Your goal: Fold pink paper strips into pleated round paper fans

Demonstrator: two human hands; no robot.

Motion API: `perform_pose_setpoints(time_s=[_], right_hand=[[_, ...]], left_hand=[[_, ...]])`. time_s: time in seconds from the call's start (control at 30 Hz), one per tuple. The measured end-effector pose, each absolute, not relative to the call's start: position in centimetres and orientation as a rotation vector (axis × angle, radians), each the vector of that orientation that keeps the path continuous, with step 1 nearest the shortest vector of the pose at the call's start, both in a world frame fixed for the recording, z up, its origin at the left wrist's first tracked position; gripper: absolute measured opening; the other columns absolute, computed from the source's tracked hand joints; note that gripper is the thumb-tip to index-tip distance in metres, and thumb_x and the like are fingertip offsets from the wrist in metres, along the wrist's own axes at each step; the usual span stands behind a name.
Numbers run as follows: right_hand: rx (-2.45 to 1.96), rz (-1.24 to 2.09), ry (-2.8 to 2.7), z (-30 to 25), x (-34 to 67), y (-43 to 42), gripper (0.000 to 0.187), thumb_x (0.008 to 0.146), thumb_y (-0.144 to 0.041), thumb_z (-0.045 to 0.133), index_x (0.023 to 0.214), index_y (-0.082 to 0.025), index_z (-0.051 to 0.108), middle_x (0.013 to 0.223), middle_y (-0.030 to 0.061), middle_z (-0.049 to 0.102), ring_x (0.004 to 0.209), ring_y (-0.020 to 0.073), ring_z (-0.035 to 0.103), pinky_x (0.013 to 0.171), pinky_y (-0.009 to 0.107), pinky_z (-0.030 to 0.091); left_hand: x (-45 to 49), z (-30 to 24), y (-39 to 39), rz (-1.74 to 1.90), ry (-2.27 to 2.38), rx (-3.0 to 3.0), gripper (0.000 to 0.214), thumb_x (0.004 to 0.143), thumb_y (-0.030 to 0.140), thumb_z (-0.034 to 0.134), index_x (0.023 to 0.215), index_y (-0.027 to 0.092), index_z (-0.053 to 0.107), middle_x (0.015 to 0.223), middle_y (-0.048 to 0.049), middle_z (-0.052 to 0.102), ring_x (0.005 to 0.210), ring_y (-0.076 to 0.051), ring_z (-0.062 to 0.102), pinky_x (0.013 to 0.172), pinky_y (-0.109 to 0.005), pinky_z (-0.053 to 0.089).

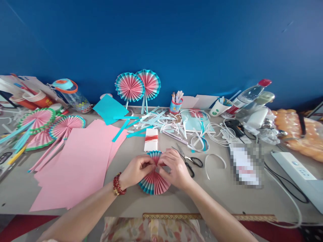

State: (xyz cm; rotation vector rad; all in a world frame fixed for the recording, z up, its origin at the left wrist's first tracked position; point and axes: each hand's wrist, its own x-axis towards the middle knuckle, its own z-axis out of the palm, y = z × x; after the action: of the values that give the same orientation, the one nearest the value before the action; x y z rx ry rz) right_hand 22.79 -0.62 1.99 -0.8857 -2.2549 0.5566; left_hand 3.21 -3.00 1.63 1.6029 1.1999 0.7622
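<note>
A pleated paper fan (pixel 154 183), pink with blue-green edges, lies on the table in front of me, spread at its near and far ends and drawn in at the middle. My left hand (pixel 137 170) pinches at that narrow middle from the left, a red bead bracelet on its wrist. From the other side my right hand (pixel 175 168) is closed over the fan's middle too, fingertips close to the left ones. Whether thread runs between the fingertips is too small to tell. Just beyond the fan lies a white card (pixel 150 144) wound with red thread.
Pink paper sheets (pixel 78 161) lie left, beside finished fans (pixel 67 127). Two round fans (pixel 130 86) stand at the blue wall. Paper strips (pixel 156 119) are heaped behind the card. Black-handled scissors (pixel 193 159), a glue gun (pixel 234 127), a bottle (pixel 248 95) and a power strip (pixel 297 169) are right.
</note>
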Motion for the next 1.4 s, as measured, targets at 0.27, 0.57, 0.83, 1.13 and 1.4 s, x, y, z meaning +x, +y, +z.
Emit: perform_pose_setpoints(time_s=[0.27,0.57,0.83,1.13,1.4], right_hand=[[-0.764,0.498,-2.286,2.1,22.7,-0.6,0.012,0.079,-0.012,0.056,0.078,-0.023,0.060,0.077,0.0014,0.065,0.083,0.0198,0.053,0.095,0.043,0.042],[-0.847,0.532,-2.296,2.2,23.3,-0.4,0.011,0.083,-0.015,0.053,0.087,-0.021,0.061,0.091,0.0054,0.064,0.091,0.0216,0.055,0.097,0.046,0.041],[-0.907,0.577,-2.306,1.6,22.9,-0.3,0.012,0.085,-0.013,0.057,0.090,-0.023,0.062,0.099,0.0052,0.065,0.096,0.0221,0.054,0.096,0.044,0.042],[-0.909,0.649,-2.250,0.2,23.0,0.2,0.015,0.081,-0.008,0.056,0.087,-0.020,0.060,0.092,0.0055,0.067,0.092,0.0220,0.058,0.091,0.043,0.044],[-0.951,0.689,-2.191,0.0,22.8,0.1,0.013,0.084,-0.011,0.057,0.088,-0.021,0.062,0.092,0.0057,0.068,0.091,0.0219,0.060,0.088,0.040,0.046]], left_hand=[[3.1,1.2,-2.5,0.763,1.113,1.224,0.020,0.081,0.031,0.064,0.073,0.013,0.062,0.070,-0.0006,0.058,0.065,-0.011,0.049,0.064,-0.023,0.040],[3.1,1.4,-2.6,0.750,1.178,1.393,0.015,0.082,0.027,0.061,0.077,0.013,0.061,0.069,0.0002,0.055,0.060,-0.010,0.045,0.057,-0.021,0.037],[3.1,1.4,-2.7,0.762,1.255,1.733,0.011,0.086,0.021,0.054,0.079,0.016,0.060,0.073,0.0011,0.056,0.060,-0.010,0.047,0.055,-0.019,0.036],[3.3,0.7,-3.1,0.719,1.396,2.152,0.012,0.088,0.015,0.051,0.086,0.021,0.061,0.089,-0.0017,0.065,0.075,-0.013,0.062,0.066,-0.022,0.044],[3.1,0.2,-3.0,0.626,1.493,2.288,0.010,0.089,0.017,0.049,0.086,0.021,0.058,0.089,-0.0016,0.065,0.071,-0.014,0.063,0.062,-0.022,0.043]])
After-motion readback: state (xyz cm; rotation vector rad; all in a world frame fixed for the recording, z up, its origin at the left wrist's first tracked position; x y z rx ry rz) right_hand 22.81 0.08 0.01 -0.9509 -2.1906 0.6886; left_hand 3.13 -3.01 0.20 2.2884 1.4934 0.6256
